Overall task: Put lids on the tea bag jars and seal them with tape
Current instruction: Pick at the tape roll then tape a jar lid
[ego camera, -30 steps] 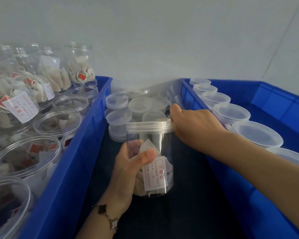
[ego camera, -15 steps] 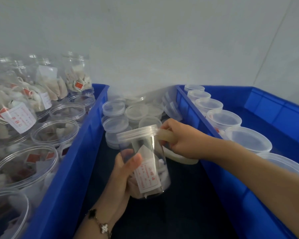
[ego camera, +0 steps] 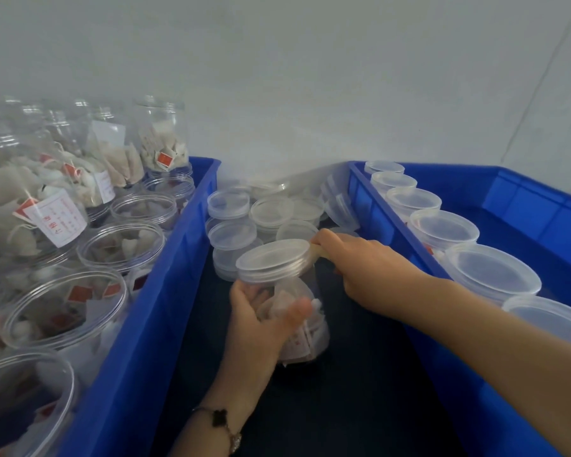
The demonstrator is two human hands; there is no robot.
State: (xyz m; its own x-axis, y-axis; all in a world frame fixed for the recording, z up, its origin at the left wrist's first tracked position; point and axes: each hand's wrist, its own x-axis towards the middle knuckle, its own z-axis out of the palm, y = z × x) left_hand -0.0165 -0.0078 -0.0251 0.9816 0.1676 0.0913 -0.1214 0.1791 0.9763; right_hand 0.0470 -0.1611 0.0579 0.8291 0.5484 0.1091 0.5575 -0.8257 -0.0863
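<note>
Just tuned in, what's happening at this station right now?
A person is sealing a tea bag jar over the middle blue bin. The left hand grips the jar's body, tilted, with its lid already on. The right hand pinches a strip of tape at the lid's rim. Open filled jars wait on the left, spare lids are stacked behind, and lidded jars line the right bin.

Lidded tea bag jar (ego camera: pixel 287 301) in left hand (ego camera: pixel 261 324), right hand (ego camera: pixel 360 268) at lid (ego camera: pixel 272 260).
</note>
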